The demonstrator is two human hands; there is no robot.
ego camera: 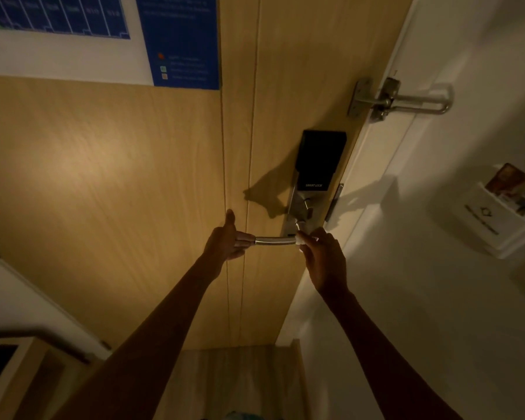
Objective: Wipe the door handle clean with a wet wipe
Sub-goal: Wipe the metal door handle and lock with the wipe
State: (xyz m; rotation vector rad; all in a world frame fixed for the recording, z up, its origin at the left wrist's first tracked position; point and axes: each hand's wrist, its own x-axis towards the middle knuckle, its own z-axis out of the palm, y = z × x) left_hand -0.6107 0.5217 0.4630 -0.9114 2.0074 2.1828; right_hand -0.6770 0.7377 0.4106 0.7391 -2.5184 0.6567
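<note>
A silver lever door handle juts leftward from the smart lock plate on the wooden door. My left hand grips the free end of the lever, thumb raised. My right hand is closed on a white wet wipe pressed against the handle's base, near the lock plate. Most of the wipe is hidden inside the fingers. The bare middle of the lever shows between both hands.
A metal swing-bar guard spans door and frame above the lock. A white card holder with a card hangs on the right wall. A blue evacuation notice is fixed to the upper door. A cabinet stands low left.
</note>
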